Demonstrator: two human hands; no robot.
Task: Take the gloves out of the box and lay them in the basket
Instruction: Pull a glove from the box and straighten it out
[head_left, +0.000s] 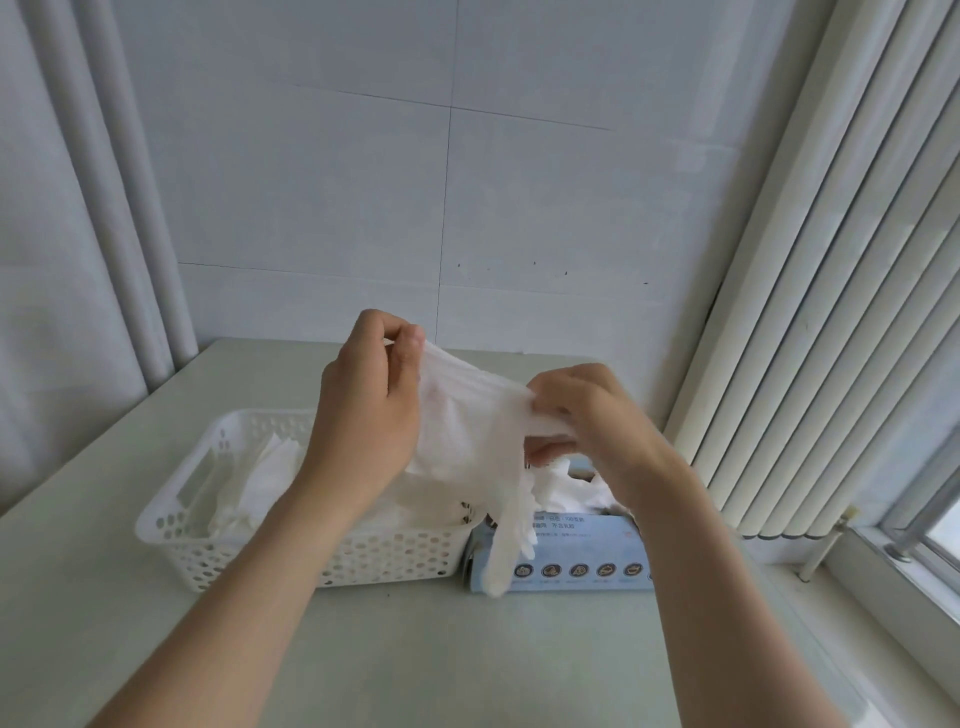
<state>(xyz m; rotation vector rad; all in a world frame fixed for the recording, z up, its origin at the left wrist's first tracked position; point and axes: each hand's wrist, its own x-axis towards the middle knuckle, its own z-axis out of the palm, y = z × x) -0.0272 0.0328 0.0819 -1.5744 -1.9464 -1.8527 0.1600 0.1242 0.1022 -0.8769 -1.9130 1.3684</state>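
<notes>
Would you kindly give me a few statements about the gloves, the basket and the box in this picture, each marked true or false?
1. The left hand and the right hand both hold one glove in the air. True.
2. The basket is empty. False: laid gloves already lie in it.
3. The box stands right of the basket, close beside it. True.
4. The box is sealed. False: spare gloves bulge from its open top.
5. The held glove's fingers hang down in front of the box. True.
</notes>
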